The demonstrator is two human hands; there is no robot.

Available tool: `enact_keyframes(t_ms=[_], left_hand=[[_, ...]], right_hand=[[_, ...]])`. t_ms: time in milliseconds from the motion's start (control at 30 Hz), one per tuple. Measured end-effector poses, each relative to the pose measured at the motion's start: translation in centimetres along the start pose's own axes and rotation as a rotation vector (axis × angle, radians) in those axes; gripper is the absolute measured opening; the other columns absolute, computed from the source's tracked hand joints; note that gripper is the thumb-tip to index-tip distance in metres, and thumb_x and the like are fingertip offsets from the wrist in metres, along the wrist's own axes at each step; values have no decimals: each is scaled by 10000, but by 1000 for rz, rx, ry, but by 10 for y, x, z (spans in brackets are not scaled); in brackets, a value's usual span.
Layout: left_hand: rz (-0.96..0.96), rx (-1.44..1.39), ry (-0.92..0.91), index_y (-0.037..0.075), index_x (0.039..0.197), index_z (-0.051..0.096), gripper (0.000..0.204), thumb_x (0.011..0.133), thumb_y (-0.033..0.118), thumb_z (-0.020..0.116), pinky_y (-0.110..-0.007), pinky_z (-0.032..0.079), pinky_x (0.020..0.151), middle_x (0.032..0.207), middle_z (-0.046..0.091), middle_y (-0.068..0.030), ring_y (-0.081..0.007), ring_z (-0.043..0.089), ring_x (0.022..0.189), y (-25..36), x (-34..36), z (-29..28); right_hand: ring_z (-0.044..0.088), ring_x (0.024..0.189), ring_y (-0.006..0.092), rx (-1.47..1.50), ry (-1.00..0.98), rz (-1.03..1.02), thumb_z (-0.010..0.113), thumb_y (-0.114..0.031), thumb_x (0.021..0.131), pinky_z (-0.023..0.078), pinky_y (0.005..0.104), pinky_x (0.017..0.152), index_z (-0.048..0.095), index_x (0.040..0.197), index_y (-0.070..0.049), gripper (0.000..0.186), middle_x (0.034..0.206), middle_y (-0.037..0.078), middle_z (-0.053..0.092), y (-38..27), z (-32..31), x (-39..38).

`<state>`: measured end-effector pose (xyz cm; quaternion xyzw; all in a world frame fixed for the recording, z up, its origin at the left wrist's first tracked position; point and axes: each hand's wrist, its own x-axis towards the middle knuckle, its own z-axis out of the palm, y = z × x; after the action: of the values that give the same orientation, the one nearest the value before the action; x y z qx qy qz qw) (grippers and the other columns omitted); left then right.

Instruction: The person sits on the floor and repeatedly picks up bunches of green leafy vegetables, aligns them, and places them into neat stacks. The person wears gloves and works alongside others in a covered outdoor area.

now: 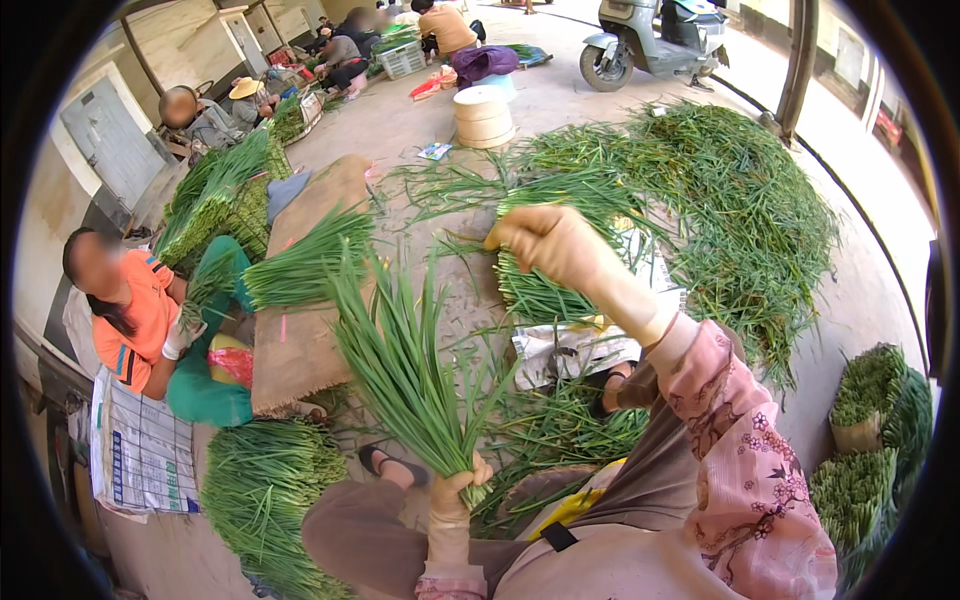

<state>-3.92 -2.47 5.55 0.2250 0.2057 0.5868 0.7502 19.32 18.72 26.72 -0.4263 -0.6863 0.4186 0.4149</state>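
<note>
Left hand (455, 492) clamped on near chive bunch (400, 350); right hand (545, 243) reaching far, fingers curled over loose chives (560, 290).

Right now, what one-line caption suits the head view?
Left hand grips a bunch of long green chives; gloved right hand reaches toward a loose green pile.

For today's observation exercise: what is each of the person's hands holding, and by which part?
The left hand grips a bunch of green chives at its base end. The right hand reaches over the loose chive pile; its hold cannot be told.
</note>
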Motion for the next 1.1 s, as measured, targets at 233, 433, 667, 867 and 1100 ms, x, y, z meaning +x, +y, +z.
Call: enact_keyframes(t_ms=[233,433,667,867,1100], left_hand=[[-54,13,-98,36,1081,519,442,690,78,721,-316,345,630,739,525,-42,-147,458,612,4,2,-17],[-53,179,47,16,898,552,310,691,144,745,-308,353,661,746,527,-26,-147,484,645,5,2,14],[-112,590,-1,6,891,571,209,731,89,676,-281,443,642,781,577,-59,-156,541,694,12,4,-7],[-85,631,10,8,951,598,205,769,65,671,-279,472,684,844,608,-50,-153,577,750,8,3,-13],[-83,625,64,10,970,606,253,757,102,706,-280,477,699,868,615,-45,-144,582,775,10,3,-14]], right_hand=[[582,594,146,-274,-545,-266,718,-359,768,475,296,554,643,1113,-106,434,704,89,647,12,-16,-59],[612,673,306,-1096,-696,-566,553,-326,874,473,419,642,560,1080,-110,299,683,77,600,38,71,-101],[616,617,150,-75,-730,-67,570,-299,894,489,318,589,674,886,-100,225,716,83,650,45,36,-96],[544,583,99,170,-484,179,534,-439,908,406,255,515,666,1016,-102,378,692,33,631,46,-60,-80],[612,970,179,158,-8,-281,555,-165,908,475,297,857,608,1122,-19,264,1019,120,661,-12,-53,-59]])
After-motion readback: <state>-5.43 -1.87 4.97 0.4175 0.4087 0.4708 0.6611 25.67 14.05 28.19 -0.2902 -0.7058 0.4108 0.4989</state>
